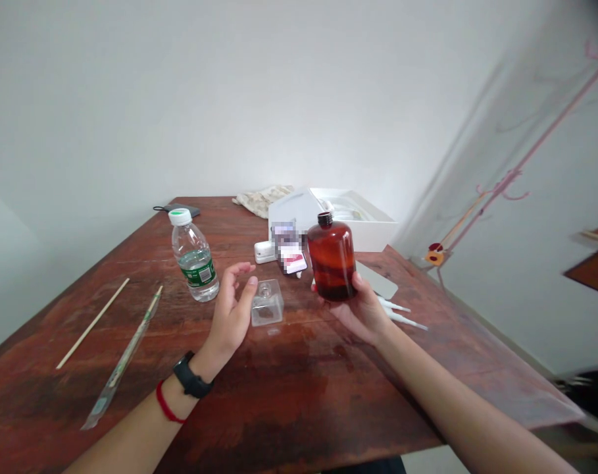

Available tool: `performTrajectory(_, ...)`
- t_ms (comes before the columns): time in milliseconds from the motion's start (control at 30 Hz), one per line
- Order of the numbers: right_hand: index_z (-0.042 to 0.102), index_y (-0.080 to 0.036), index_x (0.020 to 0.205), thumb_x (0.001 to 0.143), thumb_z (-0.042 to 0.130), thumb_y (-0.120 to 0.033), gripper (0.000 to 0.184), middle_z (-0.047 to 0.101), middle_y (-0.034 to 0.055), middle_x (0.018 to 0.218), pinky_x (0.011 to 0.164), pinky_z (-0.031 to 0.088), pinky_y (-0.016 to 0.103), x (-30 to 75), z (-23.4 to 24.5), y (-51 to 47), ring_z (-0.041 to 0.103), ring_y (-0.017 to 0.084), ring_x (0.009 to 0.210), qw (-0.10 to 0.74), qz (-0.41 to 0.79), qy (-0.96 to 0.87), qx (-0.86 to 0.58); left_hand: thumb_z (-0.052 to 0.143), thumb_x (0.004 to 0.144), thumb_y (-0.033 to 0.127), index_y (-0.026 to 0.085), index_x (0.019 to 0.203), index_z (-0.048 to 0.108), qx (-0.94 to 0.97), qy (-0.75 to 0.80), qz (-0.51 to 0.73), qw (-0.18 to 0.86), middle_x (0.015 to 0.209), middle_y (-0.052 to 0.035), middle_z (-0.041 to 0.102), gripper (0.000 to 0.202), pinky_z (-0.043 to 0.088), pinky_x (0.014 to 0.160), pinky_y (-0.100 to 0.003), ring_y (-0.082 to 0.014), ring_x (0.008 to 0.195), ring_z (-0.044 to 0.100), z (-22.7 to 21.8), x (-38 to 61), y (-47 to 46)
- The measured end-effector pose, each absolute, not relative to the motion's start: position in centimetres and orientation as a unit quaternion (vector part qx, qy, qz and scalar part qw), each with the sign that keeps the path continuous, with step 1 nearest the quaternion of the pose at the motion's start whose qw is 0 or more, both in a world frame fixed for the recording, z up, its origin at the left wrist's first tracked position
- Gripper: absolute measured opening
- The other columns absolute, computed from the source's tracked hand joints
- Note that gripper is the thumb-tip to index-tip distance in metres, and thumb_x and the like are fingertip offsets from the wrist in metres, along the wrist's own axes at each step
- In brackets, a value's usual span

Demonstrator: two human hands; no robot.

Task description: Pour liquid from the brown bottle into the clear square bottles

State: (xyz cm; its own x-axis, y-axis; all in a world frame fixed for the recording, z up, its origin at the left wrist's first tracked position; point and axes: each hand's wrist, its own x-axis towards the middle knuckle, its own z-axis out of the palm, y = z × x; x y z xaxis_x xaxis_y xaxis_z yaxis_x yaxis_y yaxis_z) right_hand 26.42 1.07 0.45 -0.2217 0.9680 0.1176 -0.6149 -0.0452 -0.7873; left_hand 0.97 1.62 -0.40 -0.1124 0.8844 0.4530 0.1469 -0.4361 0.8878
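Observation:
My right hand [360, 309] is wrapped round an amber brown bottle [332, 258] with an open black neck, held upright just above the table. My left hand [232, 309] rests on the table with fingers curled and apart, its thumb touching the left side of a small clear glass bottle [268, 303] that stands uncapped on the wood. A black watch and a red band are on my left wrist.
The red-brown wooden table [289, 388] also bears a plastic water bottle [195, 257], a bare wooden stick [94, 322], a wrapped stick [125, 355], white pipettes [400, 315], an open white box [352, 214], a small white device [265, 251], cloth and a dark item at the back.

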Motion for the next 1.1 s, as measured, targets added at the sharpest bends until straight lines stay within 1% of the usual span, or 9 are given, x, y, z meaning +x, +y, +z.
performTrajectory(167,0.075,-0.02,0.117,0.08,0.081,-0.056,0.052,0.082,0.0092,0.109,0.064,0.057,0.031,27.4,0.2,2.4,0.074,0.022,0.081,0.587,0.686,-0.364,-0.228,0.067,0.096,0.038,0.023,0.124,0.054,0.604,0.45,0.572,0.324,0.133,-0.0133,0.067,0.034,0.041,0.114,-0.049,-0.028,0.133,0.06,-0.6,0.6,2.1)
performTrajectory(300,0.074,-0.018,0.12,0.082,0.077,-0.059,0.056,0.081,0.0115,0.106,0.064,0.055,0.033,27.7,-0.4,2.8,0.072,0.023,0.079,0.562,0.708,-0.365,-0.224,0.077,0.088,0.039,0.023,0.128,0.053,0.635,0.441,0.521,0.363,0.136,-0.0134,0.066,0.05,0.043,0.114,-0.05,-0.0291,0.134,0.061,-0.9,0.5,2.2)
performTrajectory(367,0.075,-0.017,0.119,0.082,0.077,-0.062,0.059,0.081,0.0121,0.104,0.064,0.055,0.033,27.8,-0.8,2.8,0.072,0.023,0.079,0.551,0.72,-0.36,-0.218,0.083,0.082,0.04,0.023,0.129,0.051,0.642,0.432,0.502,0.386,0.138,-0.0147,0.064,0.059,0.047,0.113,-0.049,-0.0301,0.133,0.062,-1.2,0.6,2.2)
performTrajectory(433,0.076,-0.016,0.116,0.082,0.076,-0.067,0.061,0.081,0.0123,0.102,0.063,0.055,0.033,27.8,-1.0,2.8,0.072,0.023,0.079,0.546,0.727,-0.356,-0.217,0.087,0.078,0.041,0.022,0.127,0.052,0.646,0.432,0.485,0.401,0.136,-0.0147,0.065,0.063,0.048,0.113,-0.049,-0.0307,0.131,0.063,-1.5,0.7,2.2)
performTrajectory(600,0.077,-0.018,0.11,0.082,0.072,-0.076,0.065,0.081,0.0112,0.099,0.06,0.054,0.032,27.8,-1.1,2.9,0.071,0.022,0.077,0.552,0.725,-0.346,-0.223,0.086,0.08,0.04,0.022,0.122,0.052,0.648,0.443,0.468,0.406,0.123,-0.0112,0.069,0.057,0.05,0.109,-0.049,-0.0303,0.123,0.067,-1.6,0.6,2.2)
performTrajectory(733,0.077,-0.016,0.11,0.081,0.072,-0.076,0.067,0.081,0.0121,0.099,0.061,0.056,0.031,27.8,-1.3,3.0,0.072,0.022,0.078,0.55,0.737,-0.327,-0.218,0.087,0.078,0.042,0.021,0.117,0.055,0.654,0.456,0.455,0.398,0.113,-0.0088,0.071,0.054,0.053,0.103,-0.048,-0.0304,0.116,0.069,-1.4,0.5,2.2)
performTrajectory(867,0.076,-0.018,0.113,0.083,0.072,-0.074,0.064,0.081,0.0123,0.102,0.064,0.058,0.033,27.9,-1.5,3.0,0.072,0.023,0.08,0.546,0.737,-0.332,-0.219,0.088,0.078,0.043,0.021,0.112,0.059,0.655,0.451,0.454,0.402,0.103,-0.0062,0.072,0.05,0.056,0.095,-0.043,-0.0282,0.104,0.072,-1.1,0.4,2.2)
performTrajectory(1000,0.076,-0.018,0.115,0.081,0.075,-0.072,0.064,0.082,0.0116,0.105,0.064,0.059,0.031,27.9,-1.5,2.9,0.074,0.022,0.082,0.551,0.736,-0.323,-0.224,0.087,0.077,0.045,0.02,0.112,0.059,0.65,0.455,0.459,0.401,0.102,-0.0069,0.073,0.051,0.056,0.09,-0.04,-0.0268,0.1,0.071,-0.7,0.4,2.1)
performTrajectory(1100,0.076,-0.018,0.116,0.079,0.082,-0.065,0.06,0.083,0.0107,0.104,0.064,0.059,0.03,27.9,-1.5,3.1,0.075,0.023,0.083,0.556,0.737,-0.315,-0.22,0.085,0.078,0.047,0.02,0.111,0.06,0.645,0.453,0.467,0.4,0.104,-0.0071,0.073,0.049,0.055,0.088,-0.038,-0.0259,0.098,0.07,-0.4,0.3,2.2)
